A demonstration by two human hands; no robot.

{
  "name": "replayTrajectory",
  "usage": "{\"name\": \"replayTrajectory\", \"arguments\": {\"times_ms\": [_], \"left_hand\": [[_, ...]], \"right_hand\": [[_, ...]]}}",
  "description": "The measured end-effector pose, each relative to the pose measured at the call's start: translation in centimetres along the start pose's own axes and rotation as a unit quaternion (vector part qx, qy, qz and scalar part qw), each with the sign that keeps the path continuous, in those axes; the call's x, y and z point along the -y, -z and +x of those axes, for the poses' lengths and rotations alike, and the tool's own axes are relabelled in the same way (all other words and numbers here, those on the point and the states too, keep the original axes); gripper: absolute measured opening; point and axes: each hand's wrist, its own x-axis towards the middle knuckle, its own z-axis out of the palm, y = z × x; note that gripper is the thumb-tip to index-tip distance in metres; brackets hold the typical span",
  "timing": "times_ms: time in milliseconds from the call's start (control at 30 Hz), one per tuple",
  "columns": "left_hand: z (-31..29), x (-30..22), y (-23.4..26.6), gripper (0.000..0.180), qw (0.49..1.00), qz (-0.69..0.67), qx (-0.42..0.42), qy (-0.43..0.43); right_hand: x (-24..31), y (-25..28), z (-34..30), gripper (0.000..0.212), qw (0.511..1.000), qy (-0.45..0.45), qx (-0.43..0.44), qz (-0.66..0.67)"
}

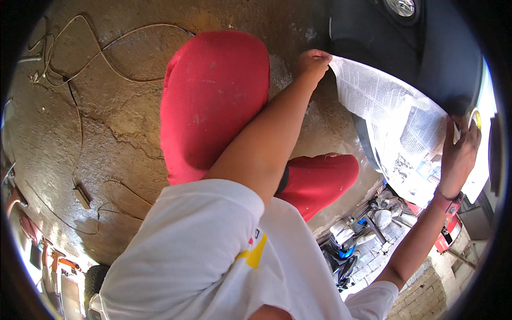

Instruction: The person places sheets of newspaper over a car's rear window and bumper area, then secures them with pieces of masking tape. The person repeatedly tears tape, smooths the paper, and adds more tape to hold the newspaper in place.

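My left hand (313,66) pinches the upper left corner of a newspaper sheet (384,98). The sheet hangs stretched along the lower side of a dark car body panel (384,34). At the sheet's other end, my right hand (461,152) has its fingers at the upper edge of the paper. A roll of tape (476,118) with a yellow inside sits at those fingers, partly hidden by them. A dark red watch (449,202) is on my right wrist.
Long cables (101,50) lie looped over the worn concrete floor (122,106) at left, with a small power strip (81,197). My red-clothed knees (216,96) are between the cables and panel. Lower right, a motorcycle (341,258) and assorted clutter stand on paving. A round lamp (400,6) is set in the panel.
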Motion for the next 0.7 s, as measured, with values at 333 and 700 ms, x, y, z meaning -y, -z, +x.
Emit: {"name": "replayTrajectory", "arguments": {"times_ms": [333,700], "left_hand": [[5.4,-1.9,-1.8,0.008,0.998,-0.033,-0.044,-0.024],[5.6,-1.9,-1.3,0.005,0.997,0.016,-0.058,0.041]], "right_hand": [[-0.8,-1.0,3.3,0.025,0.999,0.018,0.027,-0.033],[-0.7,-0.9,5.1,0.025,0.997,0.038,0.048,-0.053]]}}
